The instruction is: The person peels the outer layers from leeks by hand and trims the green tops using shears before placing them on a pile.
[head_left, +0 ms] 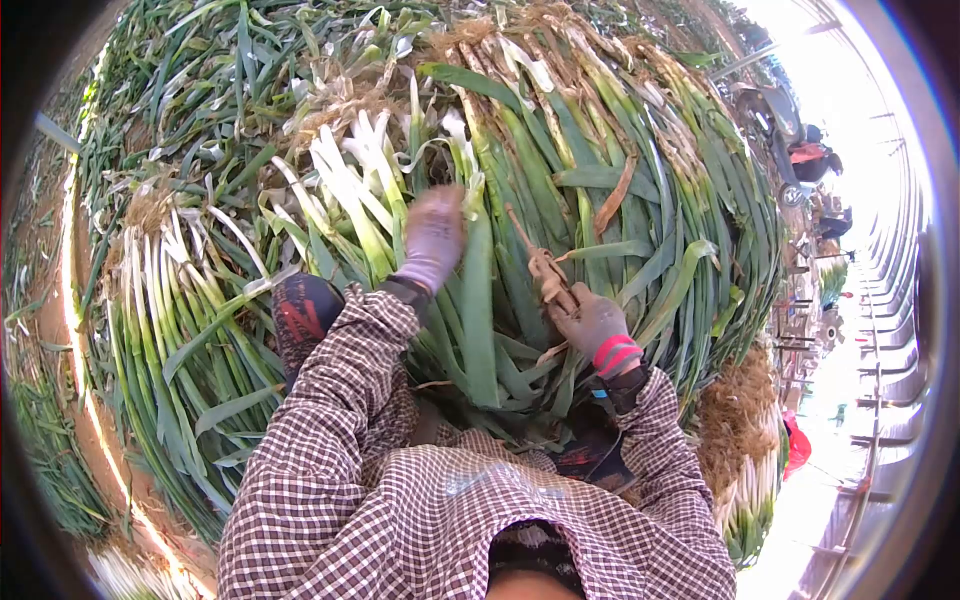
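Observation:
My left hand (435,238), in a pale, soiled glove, is beside a thick green onion (480,300) with a broad green leaf. Motion smears its fingers, so I cannot tell whether they grip the stalk. To the right, my right hand (592,322), in a grey glove with a pink-striped cuff, is closed around withered brown leaves (549,279). Just beyond the left hand, peeled white onion stalks (370,150) lie with their white ends pointing away from me. Unpeeled onions (570,120) with brown, rooty ends are heaped ahead and to the right.
At the left lies a bunch of cleaned onions (165,290). Stripped leaves (230,80) cover the ground at the far left. My dark shoe (305,315) stands between the piles. More onions with roots (745,430) lie at right, and a scooter (775,130) stands beyond.

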